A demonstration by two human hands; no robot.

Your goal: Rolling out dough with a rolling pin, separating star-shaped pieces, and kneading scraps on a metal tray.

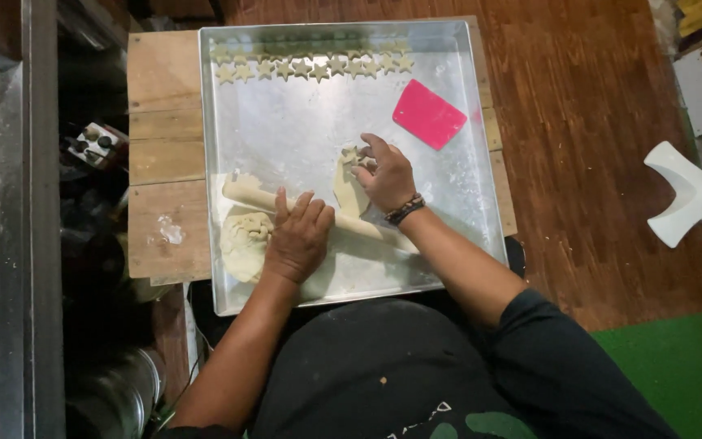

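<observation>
Pale dough (349, 191) pinched by right hand (387, 177) | left hand (296, 237) flat on rolling pin (247, 193)

No packages, labels, signs or screens can be made out anywhere in view.

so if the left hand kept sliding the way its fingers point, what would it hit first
Probably the rolling pin, which the left hand already rests on; its fingers point up the tray, toward bare metal, then the star cutouts.
</observation>
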